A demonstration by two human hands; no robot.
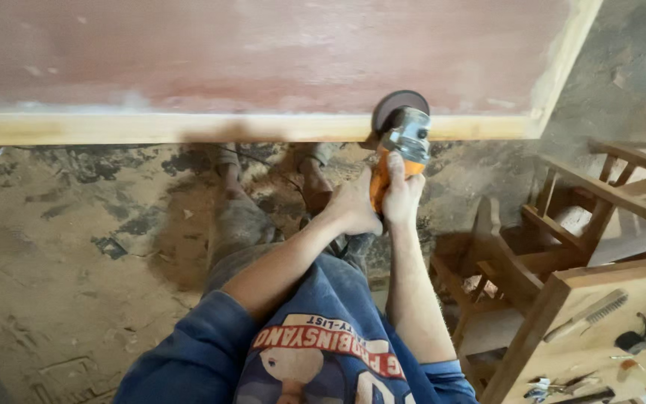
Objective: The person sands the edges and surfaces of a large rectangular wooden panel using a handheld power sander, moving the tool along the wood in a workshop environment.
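Grip: While I lean over the board (pixel 263 52), my left hand (pixel 354 209) and right hand (pixel 401 196) close tight on the grinder (pixel 401 146).
Handling: heavy, stiff, likely bucking; best held by its orange body behind the disc (pixel 394 105).

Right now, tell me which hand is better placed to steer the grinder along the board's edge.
Probably the right hand: it wraps the angle grinder body nearest the disc on the wooden board edge. The left hand grips farther back, steadying.

Both hands (pixel 379 200) hide the grinder (pixel 400 146) grip — its disc partly hidden behind its guard.
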